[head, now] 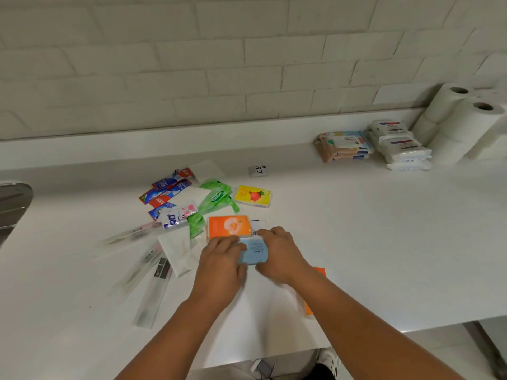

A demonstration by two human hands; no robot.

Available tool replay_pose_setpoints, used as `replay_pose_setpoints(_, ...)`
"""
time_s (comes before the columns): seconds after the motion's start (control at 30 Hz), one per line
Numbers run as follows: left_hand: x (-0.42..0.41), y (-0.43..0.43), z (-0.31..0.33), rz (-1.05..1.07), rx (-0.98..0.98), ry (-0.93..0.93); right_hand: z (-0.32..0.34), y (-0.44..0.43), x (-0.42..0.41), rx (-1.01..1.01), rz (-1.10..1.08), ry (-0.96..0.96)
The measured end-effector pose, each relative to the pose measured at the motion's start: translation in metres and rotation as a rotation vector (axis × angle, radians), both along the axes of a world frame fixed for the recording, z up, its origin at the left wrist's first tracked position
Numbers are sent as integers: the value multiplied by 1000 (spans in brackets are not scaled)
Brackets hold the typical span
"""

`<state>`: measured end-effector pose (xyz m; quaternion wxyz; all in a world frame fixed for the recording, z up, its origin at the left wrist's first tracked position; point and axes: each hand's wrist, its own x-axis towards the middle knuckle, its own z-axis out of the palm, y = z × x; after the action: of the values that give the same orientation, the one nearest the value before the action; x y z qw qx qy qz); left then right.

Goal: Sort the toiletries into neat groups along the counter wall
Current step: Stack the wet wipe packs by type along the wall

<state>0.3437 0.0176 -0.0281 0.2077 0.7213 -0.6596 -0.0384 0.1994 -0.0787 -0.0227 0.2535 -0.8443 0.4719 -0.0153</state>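
A light blue tissue pack (253,252) lies at the counter's middle, held from both sides: my left hand (220,259) grips its left edge and my right hand (277,250) grips its right edge. Just behind it sits an orange tissue pack (229,226), touching it. Further back lie a yellow tissue pack (253,196), green wipe packets (216,198), red and blue toothpaste sachets (167,192) and a small white sachet (257,170). Clear-wrapped toothbrushes (149,270) lie to the left. Another orange pack (315,290) is partly hidden under my right forearm.
Against the wall at the right stand stacked wet-wipe packs (343,146), white wipe packs (400,145) and paper towel rolls (461,119). A metal sink (12,204) is at the left edge. The white counter (384,242) ends near my body.
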Motion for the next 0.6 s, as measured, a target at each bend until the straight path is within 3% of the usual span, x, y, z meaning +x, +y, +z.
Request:
replay_pose_setpoints(0.1,9,6,-9,27,100,-53,0,7,1,-12,-48,-21)
replay_pose_setpoints(0.27,15,4,-11,36,82,-58,0,12,6,-42,-87,-69)
replay_pose_setpoints(0.6,26,-5,7,27,-187,-44,16,6,-9,-53,-178,-376)
